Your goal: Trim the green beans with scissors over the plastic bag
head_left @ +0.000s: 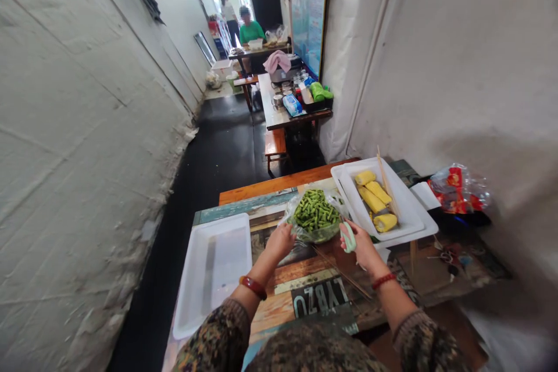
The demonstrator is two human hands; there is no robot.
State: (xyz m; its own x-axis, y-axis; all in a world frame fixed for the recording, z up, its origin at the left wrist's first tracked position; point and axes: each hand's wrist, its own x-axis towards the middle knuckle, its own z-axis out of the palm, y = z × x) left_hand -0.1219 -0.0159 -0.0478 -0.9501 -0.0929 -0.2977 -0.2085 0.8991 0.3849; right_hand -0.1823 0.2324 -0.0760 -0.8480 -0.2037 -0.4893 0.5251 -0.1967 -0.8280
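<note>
Your left hand (281, 239) grips the near edge of the plastic bag of cut green beans (315, 215) just beyond your fingers, steadying it open, while your right hand (361, 246) beside it is closed around pale green scissors (347, 237), blades toward the bag.

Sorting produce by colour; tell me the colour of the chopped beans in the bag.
Green chopped beans, head view.

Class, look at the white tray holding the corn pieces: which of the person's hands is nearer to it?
The right hand, holding a pale green tool, sits just below the corn tray's near-left edge. The left hand is farther away, at the left side of the bag of green beans.
</note>
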